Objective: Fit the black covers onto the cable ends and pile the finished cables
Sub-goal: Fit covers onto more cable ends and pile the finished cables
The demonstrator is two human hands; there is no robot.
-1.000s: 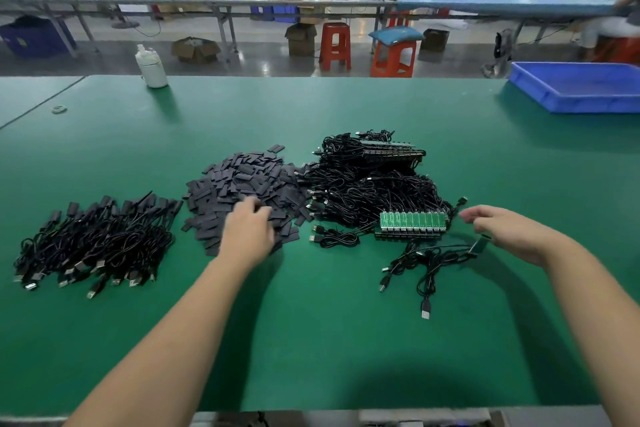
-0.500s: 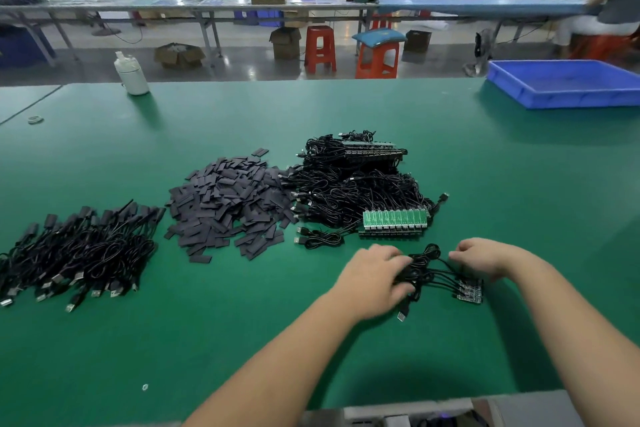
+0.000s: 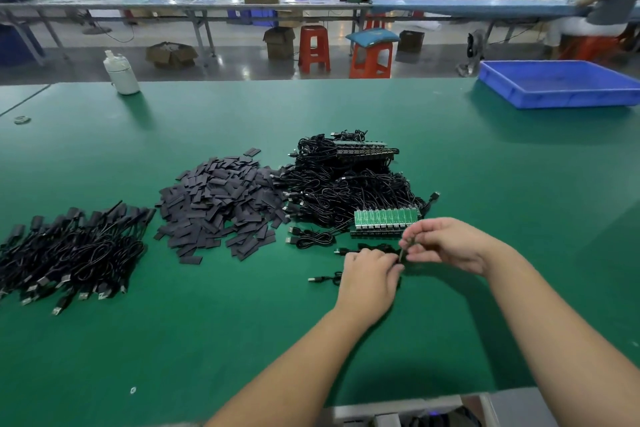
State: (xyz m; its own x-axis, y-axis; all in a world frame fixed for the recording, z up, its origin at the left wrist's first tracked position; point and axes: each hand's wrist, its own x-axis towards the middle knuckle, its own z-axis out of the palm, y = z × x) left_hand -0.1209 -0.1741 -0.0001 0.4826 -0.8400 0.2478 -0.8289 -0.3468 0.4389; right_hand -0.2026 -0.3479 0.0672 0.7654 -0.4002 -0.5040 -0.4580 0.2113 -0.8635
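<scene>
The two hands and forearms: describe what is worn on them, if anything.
Nothing is worn. The left hand and the right hand are bare, with no gloves, rings, watch or wristband to be seen. Both forearms are bare as far as the frame's lower edge; no sleeve shows.

I see the green bench (image 3: 485, 184) carrying, left to right: a pile of finished cables (image 3: 69, 253), a heap of black covers (image 3: 221, 208), and a tangle of uncovered cables (image 3: 346, 184) with a green board strip (image 3: 384, 218) at its near edge. A white bottle (image 3: 121, 73) stands far left, with a small ring (image 3: 21, 120) nearby; a blue tray (image 3: 561, 100) sits far right.
</scene>
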